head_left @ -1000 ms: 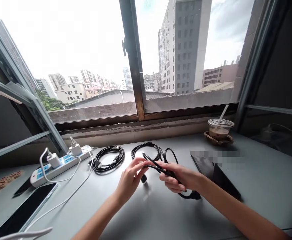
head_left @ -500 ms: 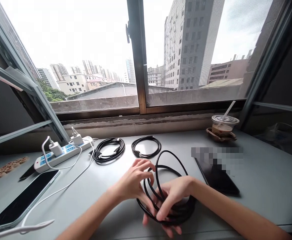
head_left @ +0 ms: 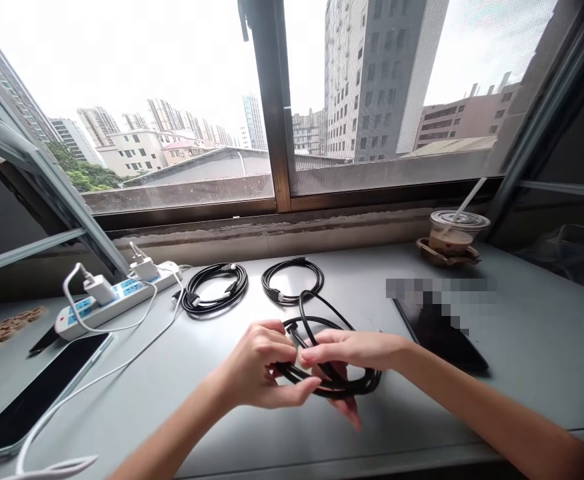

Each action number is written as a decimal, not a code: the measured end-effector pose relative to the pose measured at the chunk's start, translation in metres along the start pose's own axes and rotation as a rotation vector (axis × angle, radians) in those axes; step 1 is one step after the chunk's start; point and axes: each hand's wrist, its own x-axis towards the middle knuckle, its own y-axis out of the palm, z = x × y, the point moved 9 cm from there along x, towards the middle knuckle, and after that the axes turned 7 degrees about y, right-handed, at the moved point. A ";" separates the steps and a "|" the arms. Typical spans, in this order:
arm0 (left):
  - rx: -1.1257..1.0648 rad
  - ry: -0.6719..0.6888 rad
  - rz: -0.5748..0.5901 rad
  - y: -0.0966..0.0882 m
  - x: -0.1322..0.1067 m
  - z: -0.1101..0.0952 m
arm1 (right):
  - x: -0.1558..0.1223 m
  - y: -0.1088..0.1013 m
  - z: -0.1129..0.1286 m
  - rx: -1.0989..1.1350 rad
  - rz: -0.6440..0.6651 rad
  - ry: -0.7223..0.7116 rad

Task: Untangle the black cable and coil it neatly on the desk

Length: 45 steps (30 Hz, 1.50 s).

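A thick black cable [head_left: 357, 387], wound in loose loops, is held between my two hands just above the near part of the grey desk. My left hand [head_left: 265, 363] is curled round the left side of the coil, its thumb pointing right along the lower strands. From the right, my right hand [head_left: 352, 350] grips the coil, thumb and forefinger on the upper strands and other fingers below. One loop stands up above the rest, tilted toward the window. Farther back lie two more coiled black cables, one with several plugs [head_left: 215, 290] and a thinner one [head_left: 293, 280].
On the left are a white power strip [head_left: 117, 303] with two chargers, a white cord [head_left: 137, 357] and a phone [head_left: 42, 393]. A dark flat device [head_left: 442, 340], partly pixelated, lies to the right. An iced drink cup [head_left: 455, 233] stands in a brown holder near the window.
Both hands have lifted the coil slightly, away from the desk's near edge. My left fingers have closed round its left side, and my right hand has turned flatter. The view has tilted down a little.
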 end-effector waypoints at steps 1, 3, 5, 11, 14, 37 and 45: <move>0.008 0.001 -0.006 0.000 -0.001 0.000 | -0.005 -0.004 0.007 -0.030 -0.063 -0.038; 0.029 0.006 -0.015 0.000 -0.002 0.001 | -0.014 -0.012 0.017 -0.063 -0.181 -0.080; 0.051 0.019 -0.020 -0.002 -0.002 0.001 | -0.021 -0.024 0.024 -0.093 -0.320 -0.115; 0.156 0.092 -0.037 -0.008 0.001 -0.006 | -0.046 -0.050 0.043 -0.021 -0.575 -0.305; 0.166 0.081 -0.020 -0.007 -0.001 -0.001 | -0.064 -0.059 0.053 0.041 -0.668 -0.423; 0.426 0.160 -0.187 -0.049 -0.001 -0.004 | -0.084 -0.097 0.049 0.002 -0.982 -0.529; 0.334 0.018 -0.236 -0.054 -0.005 0.012 | -0.105 -0.104 0.060 -0.074 -1.075 -0.646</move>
